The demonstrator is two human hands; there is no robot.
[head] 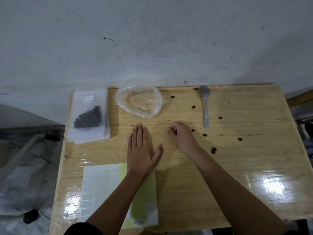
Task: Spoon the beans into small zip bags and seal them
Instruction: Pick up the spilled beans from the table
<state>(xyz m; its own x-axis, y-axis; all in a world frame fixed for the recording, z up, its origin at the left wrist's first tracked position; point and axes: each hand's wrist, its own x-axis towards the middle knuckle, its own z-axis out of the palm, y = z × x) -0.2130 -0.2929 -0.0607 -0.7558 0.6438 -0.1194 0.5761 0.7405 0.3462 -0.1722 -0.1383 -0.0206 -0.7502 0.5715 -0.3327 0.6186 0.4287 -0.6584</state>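
A small zip bag holding dark beans lies on a stack of empty bags at the table's far left corner. A metal spoon rests bowl-away on the far right part of the table. Several loose beans are scattered on the wood around the spoon and to the right of my right hand. My left hand lies flat on the table with straight fingers. My right hand has curled fingers with the tips pinched together; whether a bean sits between them is hidden.
A crumpled clear plastic bag, empty of beans, lies at the far middle of the wooden table. A sheet of white labels on yellow-green backing lies near the front edge under my left forearm. The wall rises right behind the table.
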